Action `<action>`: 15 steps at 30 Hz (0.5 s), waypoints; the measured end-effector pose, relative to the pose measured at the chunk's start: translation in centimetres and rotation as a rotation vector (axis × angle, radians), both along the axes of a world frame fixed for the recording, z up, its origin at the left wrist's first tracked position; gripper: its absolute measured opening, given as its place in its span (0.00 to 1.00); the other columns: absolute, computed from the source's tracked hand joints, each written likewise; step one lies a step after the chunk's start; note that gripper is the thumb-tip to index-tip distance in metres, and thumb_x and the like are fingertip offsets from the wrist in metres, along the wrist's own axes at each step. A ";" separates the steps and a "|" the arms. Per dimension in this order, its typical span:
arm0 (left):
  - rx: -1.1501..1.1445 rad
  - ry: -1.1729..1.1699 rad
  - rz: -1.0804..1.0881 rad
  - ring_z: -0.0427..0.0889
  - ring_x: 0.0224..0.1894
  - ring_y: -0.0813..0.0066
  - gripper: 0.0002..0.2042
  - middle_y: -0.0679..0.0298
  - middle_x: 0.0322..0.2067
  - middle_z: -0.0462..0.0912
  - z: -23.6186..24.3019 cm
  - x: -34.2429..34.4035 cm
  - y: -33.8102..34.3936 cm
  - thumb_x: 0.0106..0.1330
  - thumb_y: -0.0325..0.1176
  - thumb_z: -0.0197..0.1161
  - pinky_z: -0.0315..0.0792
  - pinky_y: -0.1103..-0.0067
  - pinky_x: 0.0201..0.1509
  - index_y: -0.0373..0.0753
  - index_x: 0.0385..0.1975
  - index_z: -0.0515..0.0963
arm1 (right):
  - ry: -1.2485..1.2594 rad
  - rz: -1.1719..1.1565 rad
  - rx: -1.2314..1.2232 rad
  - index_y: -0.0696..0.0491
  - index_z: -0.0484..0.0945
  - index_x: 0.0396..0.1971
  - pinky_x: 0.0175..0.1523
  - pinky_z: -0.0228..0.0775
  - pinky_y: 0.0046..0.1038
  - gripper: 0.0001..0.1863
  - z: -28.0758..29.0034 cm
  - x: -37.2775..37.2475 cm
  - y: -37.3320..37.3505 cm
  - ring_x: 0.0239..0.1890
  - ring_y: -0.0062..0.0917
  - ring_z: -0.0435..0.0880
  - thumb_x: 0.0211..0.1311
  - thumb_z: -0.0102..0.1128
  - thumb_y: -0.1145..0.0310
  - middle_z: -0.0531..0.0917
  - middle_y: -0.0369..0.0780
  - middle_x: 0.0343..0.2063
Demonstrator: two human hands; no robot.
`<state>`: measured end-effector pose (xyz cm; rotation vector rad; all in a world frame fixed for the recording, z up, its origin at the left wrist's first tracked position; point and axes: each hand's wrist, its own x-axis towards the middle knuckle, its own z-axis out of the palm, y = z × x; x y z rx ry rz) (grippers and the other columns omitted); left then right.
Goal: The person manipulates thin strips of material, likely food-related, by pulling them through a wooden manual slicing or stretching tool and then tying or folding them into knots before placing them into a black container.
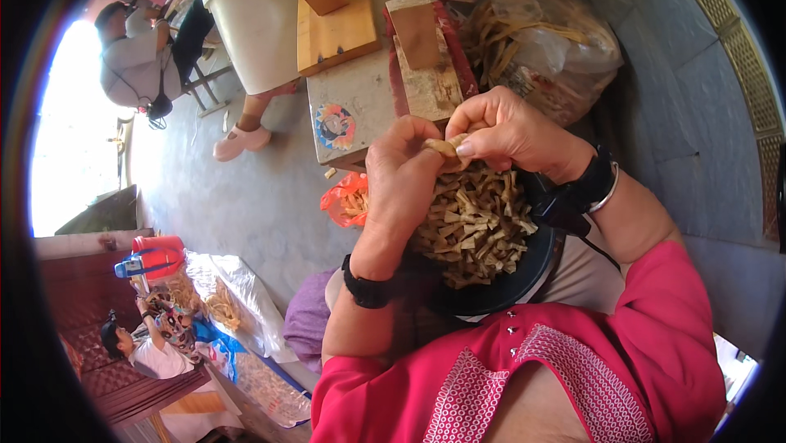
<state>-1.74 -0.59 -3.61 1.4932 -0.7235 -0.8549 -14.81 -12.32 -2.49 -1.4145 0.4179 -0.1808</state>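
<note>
My left hand (399,171) and my right hand (516,133) meet above a dark basin (550,256). Both are closed, pinching between thumbs and fingers a flat tan strip (447,148) that looks folded or knotted; its kind is not plain. Below them, the basin on my lap holds a heap of short tan-brown pieces (479,226), many pinched in at the middle like bows. A red plastic bag (348,200) with paler strips shows just beyond my left forearm.
Ahead stands a worn low table (344,91) bearing wooden blocks (336,29) and a board on red cloth (426,74). A white bucket (254,25) is beside it, with another person's hand above. A clear bag of strips (544,33) lies at the right. Other people sit at the left.
</note>
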 end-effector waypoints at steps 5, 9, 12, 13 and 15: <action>-0.077 -0.743 0.196 0.75 0.18 0.73 0.02 0.60 0.17 0.76 0.7 -1.1 0.2 0.47 0.22 0.61 0.69 0.79 0.24 0.34 0.21 0.75 | -0.211 0.117 0.650 0.58 0.78 0.32 0.15 0.53 0.17 0.06 -2.1 -0.6 -0.5 0.10 0.12 0.61 0.53 0.58 0.74 0.70 0.30 0.13; -0.242 -0.828 0.051 0.74 0.18 0.76 0.04 0.60 0.16 0.74 1.0 -0.3 0.0 0.48 0.24 0.62 0.68 0.81 0.23 0.34 0.22 0.75 | -0.311 -0.008 0.730 0.56 0.78 0.33 0.15 0.51 0.16 0.05 -2.4 -0.5 -0.4 0.10 0.12 0.61 0.56 0.57 0.73 0.69 0.30 0.12; -0.153 -0.517 -0.230 0.71 0.17 0.80 0.05 0.62 0.14 0.73 1.8 -0.1 0.5 0.52 0.26 0.63 0.66 0.81 0.21 0.32 0.23 0.75 | -0.219 -0.065 0.488 0.55 0.78 0.31 0.15 0.51 0.16 0.04 -1.7 -0.4 -0.1 0.11 0.11 0.60 0.57 0.56 0.72 0.70 0.30 0.13; -0.073 -0.470 -0.210 0.70 0.17 0.82 0.05 0.63 0.13 0.71 1.5 0.0 0.6 0.53 0.26 0.63 0.65 0.82 0.21 0.32 0.23 0.75 | -0.220 -0.064 0.489 0.55 0.78 0.31 0.15 0.51 0.16 0.04 -1.4 -0.4 0.2 0.11 0.11 0.60 0.57 0.56 0.72 0.70 0.30 0.13; 0.036 -0.328 -0.254 0.66 0.14 0.83 0.09 0.66 0.09 0.67 1.2 0.5 0.4 0.59 0.30 0.60 0.61 0.83 0.17 0.32 0.20 0.74 | -0.181 -0.040 0.416 0.55 0.77 0.30 0.16 0.51 0.16 0.03 -0.8 -0.3 0.5 0.12 0.09 0.61 0.58 0.55 0.72 0.72 0.30 0.15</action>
